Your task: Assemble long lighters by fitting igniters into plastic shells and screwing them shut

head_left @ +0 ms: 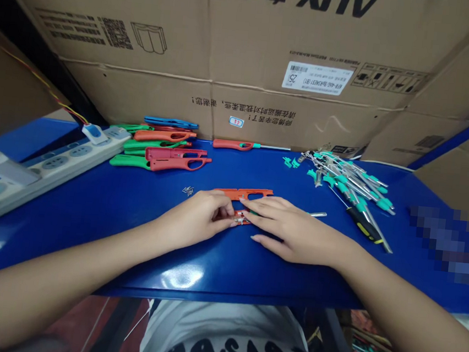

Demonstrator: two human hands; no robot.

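Note:
Two orange halves of a long-nosed gas lighter casing lie on the blue table in front of me. The far half, an empty-looking shell point(255, 193), sits just beyond my fingers. Small inner parts show in the near casing half point(239, 214), mostly covered by my hands. My left hand point(200, 211) is closed, its thumb and curled fingers gripping the near half's left part. Over the right part lies my right hand point(295, 231), fingers stretched out and apart, fingertips touching the lighter. A metal lighter tube point(319, 214) sticks out past that hand.
Casings point(157, 162) in several colours are piled back left, beside a white power strip point(56, 167). Small screws point(188, 190) lie near my left hand. An orange lighter point(233, 144) rests at the back. Right are metal tubes point(358, 182) and a screwdriver point(364, 225). Cardboard point(247, 44) stands behind.

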